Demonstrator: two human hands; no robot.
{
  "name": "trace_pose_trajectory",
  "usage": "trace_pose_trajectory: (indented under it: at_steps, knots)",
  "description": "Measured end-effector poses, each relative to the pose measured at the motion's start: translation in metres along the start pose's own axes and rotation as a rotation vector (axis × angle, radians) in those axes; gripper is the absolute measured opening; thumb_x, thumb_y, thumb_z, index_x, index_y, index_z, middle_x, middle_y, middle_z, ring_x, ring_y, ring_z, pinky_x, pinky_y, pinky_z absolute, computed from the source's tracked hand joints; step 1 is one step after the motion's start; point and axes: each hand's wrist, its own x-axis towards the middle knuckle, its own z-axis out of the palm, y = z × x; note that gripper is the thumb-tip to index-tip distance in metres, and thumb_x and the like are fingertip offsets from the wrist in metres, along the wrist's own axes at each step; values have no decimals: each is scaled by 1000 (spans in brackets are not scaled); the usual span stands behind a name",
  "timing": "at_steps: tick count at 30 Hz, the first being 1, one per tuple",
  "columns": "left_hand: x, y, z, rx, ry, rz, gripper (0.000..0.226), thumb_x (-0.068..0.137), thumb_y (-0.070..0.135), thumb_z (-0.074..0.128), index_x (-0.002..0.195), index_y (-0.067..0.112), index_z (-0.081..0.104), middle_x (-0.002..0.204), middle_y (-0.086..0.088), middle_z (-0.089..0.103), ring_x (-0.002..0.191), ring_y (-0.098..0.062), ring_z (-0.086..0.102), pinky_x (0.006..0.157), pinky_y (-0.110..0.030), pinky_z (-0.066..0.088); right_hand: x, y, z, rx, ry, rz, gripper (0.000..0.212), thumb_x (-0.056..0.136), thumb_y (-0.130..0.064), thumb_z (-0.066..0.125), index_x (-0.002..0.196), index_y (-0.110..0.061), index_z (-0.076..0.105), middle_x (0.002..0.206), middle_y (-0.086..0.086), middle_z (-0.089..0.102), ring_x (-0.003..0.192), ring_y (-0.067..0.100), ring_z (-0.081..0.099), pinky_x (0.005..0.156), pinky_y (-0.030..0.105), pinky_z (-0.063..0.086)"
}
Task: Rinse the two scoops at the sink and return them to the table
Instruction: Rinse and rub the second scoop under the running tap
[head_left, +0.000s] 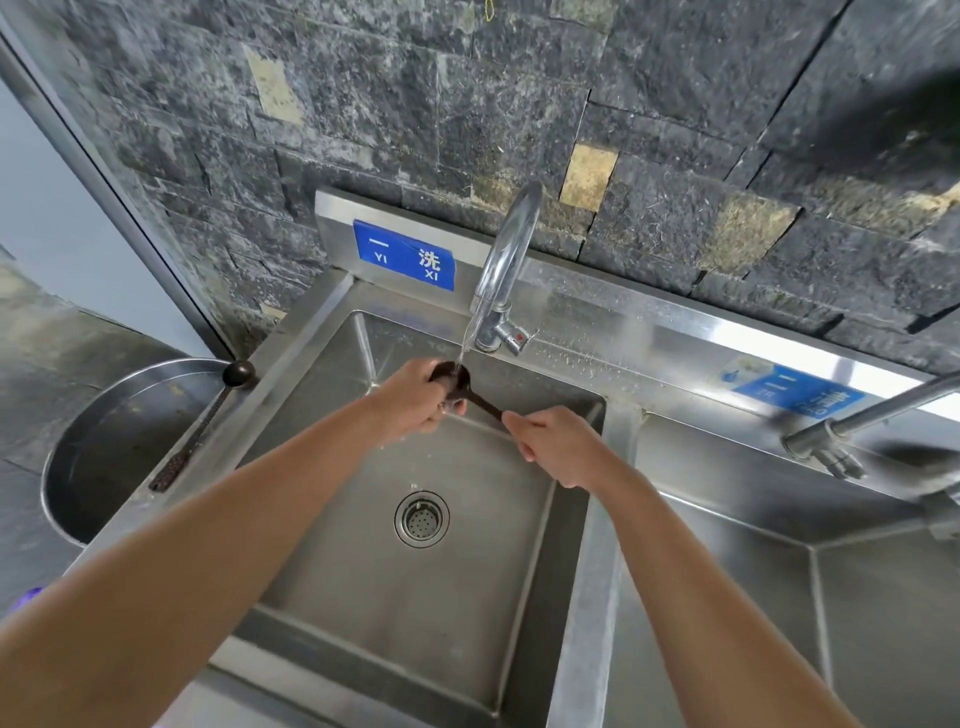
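Both forearms reach in from the bottom edge over the left sink basin (467, 597); the drain strainer (422, 518) sits below and between the hands. Right hand (558, 447) is fisted around the tail end of the dark scoop (480, 401), so the handle runs up-left out of the grip. Left hand (415, 397) is curled around the scoop's bowl end, the bowl poking out above the fingers. The water stream (467, 338) from the curved faucet (506, 254) lands right in the bowl.

The second scoop (200, 434) is well left of both hands, lying on the sink's left rim, round head at the far end, handle pointing toward the camera, untouched. A round steel tub (104, 441) stands beside that rim. Right basin (779, 597) has a second tap (857, 421) over it. Blue sign (404, 254) on the backsplash, dark stone wall (467, 104) behind.
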Motion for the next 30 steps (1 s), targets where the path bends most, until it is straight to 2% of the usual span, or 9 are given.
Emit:
trace_pose_trajectory:
  at_steps: [4,8,10,15,18,21,25,27,30]
  knots:
    - [16,11,20,-414,130,-22,22,100,0,39,88,5,57,66,-8,57,36,-5,27,31,-17,20,-6,-16,52,280,115,110,53,99,-47,40,54,-19,39,47,-6,36,43,13,35,53,27,31]
    - [18,-2,44,-478,192,-49,19,100,2,42,95,5,60,66,-10,64,36,-8,31,35,-21,15,-20,-23,112,734,127,262,51,97,-47,38,55,-20,37,47,-4,30,42,15,28,48,28,22]
    - [13,-6,40,-317,217,-34,21,100,1,39,96,5,60,71,-12,64,38,-9,35,36,-20,20,-16,-12,100,660,61,257,51,97,-48,39,55,-19,40,43,-6,33,37,13,30,46,25,24]
    - [4,-4,6,260,90,51,25,99,1,40,103,8,64,59,-5,54,39,-9,42,36,-18,32,-2,23,17,-71,173,46,49,79,-72,43,62,-29,60,57,-4,60,53,16,57,56,28,47]
    - [9,2,15,-121,105,9,22,102,2,39,102,5,61,67,-9,57,35,-6,38,34,-18,29,2,21,12,-73,291,36,49,74,-75,41,66,-30,56,57,-4,61,59,19,61,57,29,47]
    - [20,7,29,-603,170,-48,18,101,4,43,96,7,61,77,-11,66,33,-5,28,33,-17,20,-5,5,55,211,276,45,52,91,-57,44,58,-18,46,49,-4,47,48,18,46,53,28,39]
    - [22,4,44,-622,196,-43,20,101,11,47,95,12,66,76,-7,67,33,-4,27,29,-17,18,-21,-9,90,878,-72,199,52,98,-49,43,55,-21,49,43,-7,36,35,12,28,37,20,29]
    - [17,6,36,-534,153,-31,23,101,2,42,97,9,63,80,-9,65,33,-4,30,30,-17,19,-19,1,71,703,-53,159,52,97,-49,45,55,-20,51,42,-6,39,32,12,32,40,23,30]
    - [7,8,15,8,86,32,29,96,-9,39,98,7,64,68,-2,64,34,-5,35,35,-18,24,-13,22,23,98,158,44,54,90,-58,50,55,-18,58,47,-5,54,43,12,51,53,26,44]
